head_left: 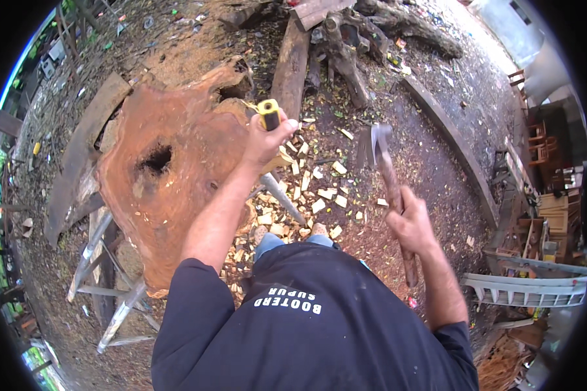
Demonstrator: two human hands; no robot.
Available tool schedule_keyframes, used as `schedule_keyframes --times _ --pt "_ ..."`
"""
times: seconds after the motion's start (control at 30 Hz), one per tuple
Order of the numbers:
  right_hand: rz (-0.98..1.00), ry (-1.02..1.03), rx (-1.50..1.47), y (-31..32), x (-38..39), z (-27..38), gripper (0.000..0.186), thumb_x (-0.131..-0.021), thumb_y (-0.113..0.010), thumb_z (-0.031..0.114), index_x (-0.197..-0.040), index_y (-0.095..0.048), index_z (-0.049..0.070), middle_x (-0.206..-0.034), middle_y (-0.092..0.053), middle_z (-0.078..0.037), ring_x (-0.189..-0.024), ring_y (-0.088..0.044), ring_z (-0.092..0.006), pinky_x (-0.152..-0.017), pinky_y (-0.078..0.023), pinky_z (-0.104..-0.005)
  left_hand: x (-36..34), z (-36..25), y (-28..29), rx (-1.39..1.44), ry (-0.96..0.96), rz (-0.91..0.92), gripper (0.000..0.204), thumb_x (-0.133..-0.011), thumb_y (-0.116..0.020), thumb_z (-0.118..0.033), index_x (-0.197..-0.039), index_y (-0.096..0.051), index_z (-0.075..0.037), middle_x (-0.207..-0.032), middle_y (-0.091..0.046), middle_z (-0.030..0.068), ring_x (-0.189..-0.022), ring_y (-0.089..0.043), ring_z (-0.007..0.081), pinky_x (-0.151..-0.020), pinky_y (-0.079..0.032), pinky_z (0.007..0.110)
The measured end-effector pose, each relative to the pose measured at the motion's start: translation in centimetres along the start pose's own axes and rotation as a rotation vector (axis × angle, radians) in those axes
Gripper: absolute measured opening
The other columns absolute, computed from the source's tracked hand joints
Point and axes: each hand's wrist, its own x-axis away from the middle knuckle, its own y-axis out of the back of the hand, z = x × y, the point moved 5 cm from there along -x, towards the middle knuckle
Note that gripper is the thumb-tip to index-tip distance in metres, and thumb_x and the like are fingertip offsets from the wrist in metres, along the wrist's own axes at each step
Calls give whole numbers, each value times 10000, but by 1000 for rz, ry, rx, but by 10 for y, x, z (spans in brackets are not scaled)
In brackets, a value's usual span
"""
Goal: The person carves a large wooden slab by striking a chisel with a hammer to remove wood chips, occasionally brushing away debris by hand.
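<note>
My left hand is closed around the yellow-and-black handle of a chisel, its butt end facing up. The blade is hidden beneath the fist, at the right edge of a big reddish-brown wood slab. A pale curl of wood shows beside the handle. In my right hand is a hammer, gripped partway along its wooden shaft. Its metal head is raised to the right of the chisel, apart from it and slightly blurred. A dark ragged hole opens in the slab.
The slab rests on a stand with metal legs. Pale wood chips litter the ground around my feet. Logs and roots lie beyond, a long plank runs along the right, and a grey slatted plastic piece is at far right.
</note>
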Motion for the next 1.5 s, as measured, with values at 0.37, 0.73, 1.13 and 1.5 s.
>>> schedule_keyframes --times 0.37,0.73,1.13,1.5 --pt "-241 653 265 -4 -20 194 202 -797 -610 73 -942 -486 7 -654 -603 -159 -538 -628 -312 -522 -483 -444 -1 4 -7 -145 -105 -39 174 -812 -758 -151 -741 -633 -52 -646 -589 -40 -598 -535 56 -550 -449 272" --pt "-182 546 87 5 -18 195 211 -791 -608 75 -943 -475 14 -648 -585 -143 -524 -596 -251 -530 -486 -395 5 -3 2 -227 -58 -43 197 -812 -730 -166 -717 -616 -36 -630 -583 -34 -609 -521 44 -545 -429 270" --pt "85 228 373 -46 -39 131 237 -813 -588 147 -970 -489 -1 -681 -622 -208 -617 -640 -362 -629 -520 -460 11 -1 13 -285 109 -7 133 -847 -752 -146 -802 -664 -57 -681 -653 -9 -624 -587 69 -579 -467 266" --pt "-3 432 176 -20 -25 168 251 -826 -646 144 -953 -490 -6 -629 -596 -186 -554 -629 -356 -567 -494 -438 19 18 13 -44 121 -158 189 -867 -740 -196 -774 -624 -79 -663 -602 -21 -596 -575 76 -562 -471 263"
